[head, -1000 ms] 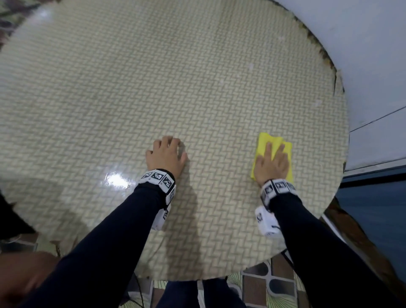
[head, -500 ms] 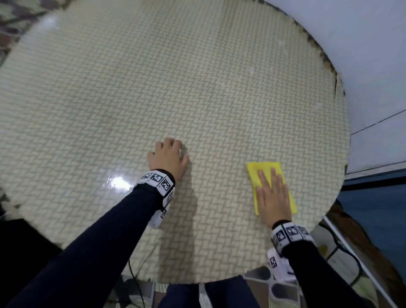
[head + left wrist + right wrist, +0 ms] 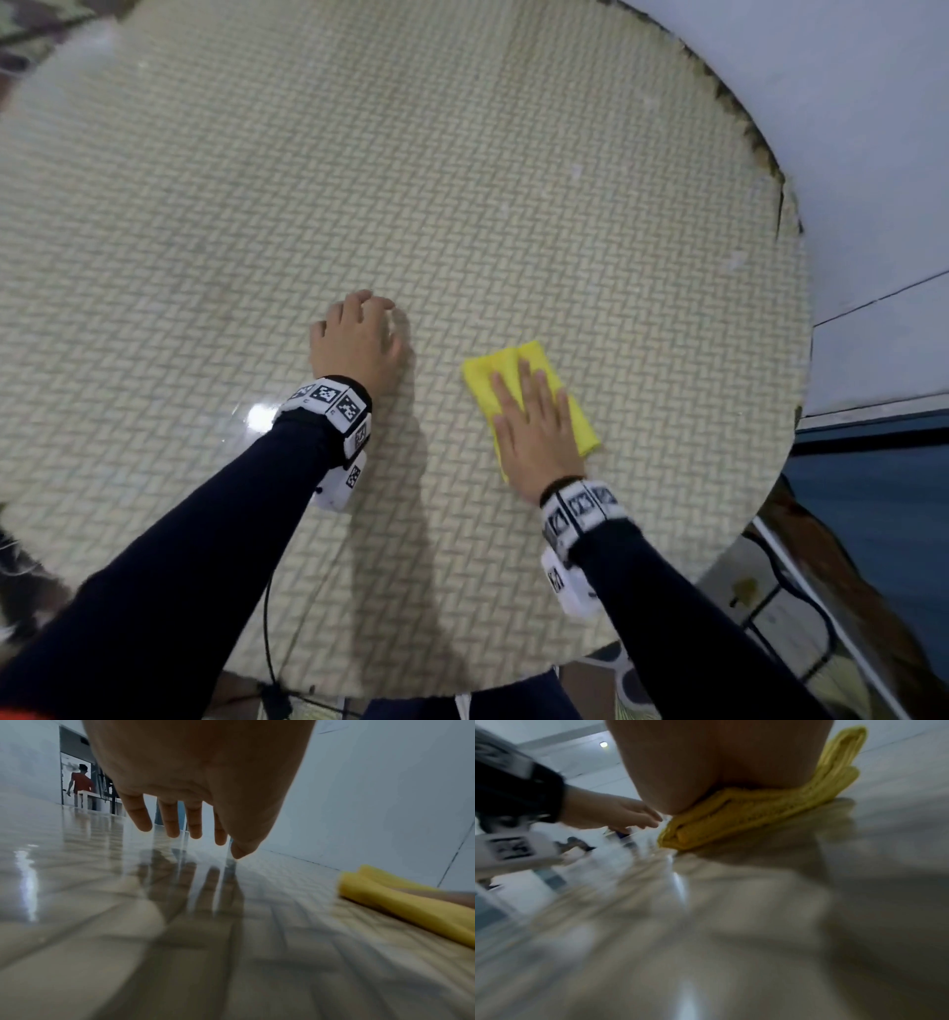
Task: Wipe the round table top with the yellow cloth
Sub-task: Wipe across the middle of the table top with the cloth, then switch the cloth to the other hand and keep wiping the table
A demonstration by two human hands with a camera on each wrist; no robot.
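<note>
your right hand (image 3: 534,431) lies flat, fingers straight, pressing the folded yellow cloth (image 3: 570,406) onto the round herringbone-patterned bench (image 3: 462,180). over the last second the cloth has swept from near the right rim back toward you and then inward, so it now sits close to your left hand (image 3: 354,339), which stays propped on its fingertips (image 3: 144,821), holding nothing. this near-right patch looks covered; the far and left areas likely remain.

1. A pale wall (image 3: 847,128) stood beyond the far right.
2. Patterned floor tiles (image 3: 631,688) showed at the near edge.
3. In the left wrist view, a distant person in a red shirt (image 3: 81,783) stood beside a white table (image 3: 88,798).
</note>
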